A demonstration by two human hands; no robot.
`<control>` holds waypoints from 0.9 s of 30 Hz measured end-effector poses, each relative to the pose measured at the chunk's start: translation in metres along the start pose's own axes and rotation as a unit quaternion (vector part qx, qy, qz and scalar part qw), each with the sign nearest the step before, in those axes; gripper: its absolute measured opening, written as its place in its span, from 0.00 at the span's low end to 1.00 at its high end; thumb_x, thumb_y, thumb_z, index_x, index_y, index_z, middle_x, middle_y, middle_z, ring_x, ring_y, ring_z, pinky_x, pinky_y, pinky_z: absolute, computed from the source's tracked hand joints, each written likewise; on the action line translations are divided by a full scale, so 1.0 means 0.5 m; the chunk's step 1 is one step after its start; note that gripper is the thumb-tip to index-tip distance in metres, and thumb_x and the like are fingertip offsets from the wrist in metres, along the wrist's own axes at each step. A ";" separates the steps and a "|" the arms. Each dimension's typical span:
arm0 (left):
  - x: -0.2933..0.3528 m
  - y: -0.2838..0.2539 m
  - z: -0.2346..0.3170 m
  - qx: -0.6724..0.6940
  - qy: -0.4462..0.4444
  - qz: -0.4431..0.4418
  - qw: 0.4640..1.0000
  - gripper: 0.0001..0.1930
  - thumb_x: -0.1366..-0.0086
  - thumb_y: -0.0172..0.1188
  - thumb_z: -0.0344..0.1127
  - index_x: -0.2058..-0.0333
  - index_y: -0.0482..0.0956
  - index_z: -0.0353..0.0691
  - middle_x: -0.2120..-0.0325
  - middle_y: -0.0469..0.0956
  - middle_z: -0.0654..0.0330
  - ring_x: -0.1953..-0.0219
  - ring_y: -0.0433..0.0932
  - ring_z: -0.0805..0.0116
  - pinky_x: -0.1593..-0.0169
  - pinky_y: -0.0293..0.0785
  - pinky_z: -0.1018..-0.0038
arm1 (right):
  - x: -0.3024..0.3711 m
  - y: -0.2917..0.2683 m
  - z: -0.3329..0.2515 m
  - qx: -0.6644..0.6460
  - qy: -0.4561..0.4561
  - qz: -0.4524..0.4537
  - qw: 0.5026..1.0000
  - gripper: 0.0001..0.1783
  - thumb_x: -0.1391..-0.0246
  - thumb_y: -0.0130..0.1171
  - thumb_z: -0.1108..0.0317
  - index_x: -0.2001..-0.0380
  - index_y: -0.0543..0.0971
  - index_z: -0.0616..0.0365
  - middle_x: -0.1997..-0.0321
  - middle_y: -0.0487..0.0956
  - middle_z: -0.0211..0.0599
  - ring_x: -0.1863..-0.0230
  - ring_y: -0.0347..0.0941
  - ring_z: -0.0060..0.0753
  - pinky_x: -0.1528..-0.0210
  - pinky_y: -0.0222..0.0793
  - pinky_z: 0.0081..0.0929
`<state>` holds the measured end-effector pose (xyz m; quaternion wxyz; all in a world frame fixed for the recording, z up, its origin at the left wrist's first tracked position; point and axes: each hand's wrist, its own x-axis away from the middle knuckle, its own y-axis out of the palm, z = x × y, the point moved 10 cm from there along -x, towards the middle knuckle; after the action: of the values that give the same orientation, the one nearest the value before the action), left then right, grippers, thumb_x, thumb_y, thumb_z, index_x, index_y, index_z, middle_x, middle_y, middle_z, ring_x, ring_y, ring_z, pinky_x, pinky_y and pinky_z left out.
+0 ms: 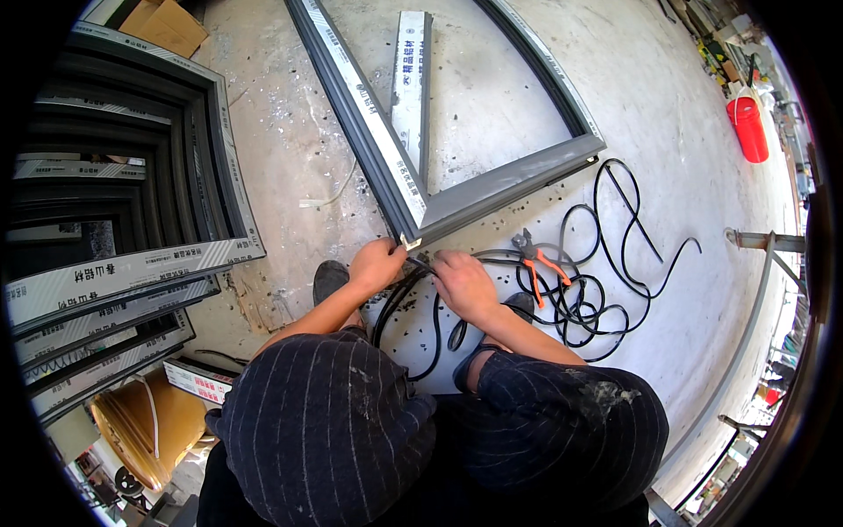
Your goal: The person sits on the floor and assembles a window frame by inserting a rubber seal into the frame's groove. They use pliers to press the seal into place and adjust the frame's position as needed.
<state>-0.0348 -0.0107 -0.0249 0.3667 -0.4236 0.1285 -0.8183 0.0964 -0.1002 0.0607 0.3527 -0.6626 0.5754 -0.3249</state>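
A dark grey metal window frame, partly covered with white printed film, lies on the floor before me. At its near corner my left hand is closed, fingertips pinching a black rubber strip by the frame's edge. Just to the right, my right hand is closed round the same strip; its fingertips are partly hidden. Lengths of the strip hang below my hands between my feet. More of it lies in a loose tangle of black strip to the right. Orange-handled pliers rest on that tangle.
Stacked dark frames stand at the left. Inside the frame on the floor lies a film-covered bar. A cardboard box is at the far left, a red bucket at the far right. A metal stand juts in at the right.
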 end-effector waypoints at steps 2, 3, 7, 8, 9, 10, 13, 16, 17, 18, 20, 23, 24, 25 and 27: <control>-0.001 0.000 0.001 0.012 0.013 0.009 1.000 0.21 0.39 0.52 0.48 0.66 0.81 0.33 0.74 0.80 0.48 0.67 0.80 0.50 0.60 0.74 0.59 | -0.003 -0.014 -0.010 0.017 -0.008 0.014 1.000 0.12 0.49 0.59 0.67 0.60 0.77 0.57 0.47 0.73 0.42 0.42 0.67 0.44 0.42 0.64 0.41; -0.004 0.002 -0.003 0.018 0.029 0.021 0.999 0.21 0.38 0.52 0.47 0.68 0.80 0.31 0.78 0.79 0.50 0.72 0.80 0.55 0.63 0.74 0.62 | -0.006 -0.021 -0.017 0.029 -0.019 0.020 0.999 0.14 0.50 0.60 0.67 0.60 0.77 0.57 0.45 0.72 0.43 0.41 0.66 0.45 0.42 0.63 0.41; 0.004 0.004 0.005 0.032 -0.004 -0.010 0.999 0.21 0.40 0.51 0.48 0.66 0.81 0.34 0.75 0.81 0.49 0.67 0.82 0.51 0.60 0.75 0.60 | -0.017 -0.014 -0.028 0.081 -0.039 0.011 0.996 0.14 0.52 0.58 0.68 0.60 0.77 0.58 0.41 0.71 0.45 0.37 0.63 0.45 0.40 0.61 0.39; 0.007 0.001 0.011 0.029 -0.001 -0.007 1.000 0.21 0.40 0.51 0.48 0.66 0.81 0.34 0.76 0.81 0.50 0.68 0.82 0.52 0.60 0.75 0.60 | -0.018 -0.007 -0.027 0.095 -0.038 0.001 0.995 0.13 0.52 0.56 0.69 0.60 0.77 0.58 0.40 0.71 0.45 0.36 0.63 0.43 0.39 0.61 0.39; 0.009 -0.001 0.016 0.027 0.001 -0.004 1.000 0.20 0.40 0.51 0.48 0.67 0.81 0.34 0.77 0.81 0.50 0.69 0.82 0.52 0.61 0.75 0.60 | -0.018 -0.007 -0.027 0.100 -0.041 -0.001 0.994 0.13 0.52 0.56 0.69 0.61 0.77 0.58 0.40 0.70 0.45 0.36 0.63 0.43 0.39 0.60 0.39; 0.011 -0.004 0.019 0.025 0.004 0.001 1.000 0.20 0.39 0.51 0.48 0.67 0.81 0.34 0.78 0.81 0.51 0.69 0.82 0.53 0.62 0.75 0.60 | -0.019 -0.007 -0.030 0.104 -0.045 -0.003 0.994 0.13 0.52 0.56 0.69 0.61 0.77 0.59 0.40 0.70 0.45 0.36 0.63 0.43 0.38 0.60 0.39; 0.016 -0.010 0.025 0.019 0.015 0.012 1.000 0.20 0.39 0.51 0.47 0.68 0.80 0.34 0.78 0.81 0.50 0.69 0.82 0.51 0.62 0.75 0.59 | -0.025 -0.010 -0.035 0.112 -0.056 -0.006 0.992 0.12 0.52 0.55 0.69 0.64 0.77 0.60 0.39 0.70 0.46 0.35 0.62 0.42 0.38 0.59 0.39; 0.015 -0.009 0.025 0.015 0.020 0.020 0.999 0.20 0.39 0.51 0.47 0.68 0.80 0.33 0.77 0.80 0.48 0.68 0.81 0.49 0.60 0.74 0.57 | -0.029 -0.013 -0.041 0.123 -0.070 0.010 0.990 0.10 0.53 0.55 0.69 0.67 0.78 0.60 0.41 0.71 0.45 0.36 0.63 0.41 0.39 0.61 0.37; 0.014 -0.011 0.024 0.008 0.025 0.031 0.999 0.20 0.38 0.50 0.47 0.68 0.80 0.33 0.76 0.80 0.47 0.67 0.81 0.48 0.60 0.74 0.57 | -0.031 -0.015 -0.043 0.128 -0.076 0.018 0.989 0.09 0.54 0.55 0.69 0.68 0.78 0.59 0.42 0.72 0.45 0.37 0.64 0.41 0.40 0.62 0.36; 0.014 -0.012 0.022 0.001 0.030 0.043 0.999 0.20 0.38 0.50 0.46 0.69 0.80 0.33 0.75 0.80 0.46 0.66 0.80 0.47 0.59 0.73 0.56 | -0.034 -0.016 -0.041 0.128 -0.072 0.015 0.989 0.08 0.54 0.55 0.69 0.69 0.78 0.59 0.43 0.72 0.44 0.39 0.65 0.41 0.42 0.63 0.36; 0.017 -0.016 0.024 0.005 0.029 0.057 0.998 0.20 0.38 0.50 0.46 0.69 0.80 0.33 0.74 0.80 0.45 0.65 0.80 0.46 0.59 0.73 0.55 | -0.038 -0.018 -0.038 0.127 -0.060 0.008 0.990 0.07 0.55 0.56 0.69 0.71 0.78 0.58 0.46 0.74 0.42 0.42 0.67 0.39 0.46 0.65 0.35; 0.018 -0.015 0.018 0.038 0.016 0.060 0.997 0.20 0.37 0.50 0.46 0.70 0.81 0.33 0.74 0.80 0.44 0.65 0.80 0.45 0.58 0.72 0.55 | -0.045 -0.026 -0.039 0.117 -0.054 0.006 0.992 0.05 0.57 0.56 0.70 0.74 0.78 0.57 0.52 0.75 0.40 0.46 0.69 0.38 0.51 0.68 0.34; 0.011 -0.008 0.006 0.048 0.012 0.055 0.997 0.20 0.37 0.50 0.46 0.71 0.81 0.33 0.74 0.80 0.45 0.65 0.80 0.45 0.59 0.72 0.55 | -0.046 -0.026 -0.039 0.117 -0.053 0.006 0.992 0.05 0.57 0.56 0.70 0.74 0.78 0.57 0.52 0.75 0.40 0.47 0.70 0.38 0.52 0.68 0.34; 0.008 -0.007 0.001 0.057 0.008 0.051 0.997 0.19 0.37 0.50 0.45 0.71 0.81 0.33 0.74 0.80 0.45 0.66 0.80 0.46 0.59 0.72 0.55 | -0.047 -0.025 -0.040 0.117 -0.054 0.006 0.992 0.05 0.57 0.57 0.70 0.74 0.78 0.57 0.53 0.75 0.40 0.48 0.70 0.38 0.53 0.69 0.34; 0.006 -0.007 -0.004 0.065 0.001 0.059 0.996 0.19 0.37 0.50 0.45 0.71 0.81 0.34 0.75 0.80 0.46 0.66 0.80 0.46 0.60 0.73 0.56 | -0.049 -0.024 -0.039 0.117 -0.053 0.006 0.992 0.05 0.58 0.57 0.70 0.75 0.78 0.57 0.55 0.75 0.40 0.49 0.71 0.38 0.54 0.69 0.34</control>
<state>-0.0392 -0.0105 -0.0224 0.4410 -0.3899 0.0997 -0.8022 0.0833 -0.0766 0.0806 0.4600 -0.6296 0.5174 -0.3525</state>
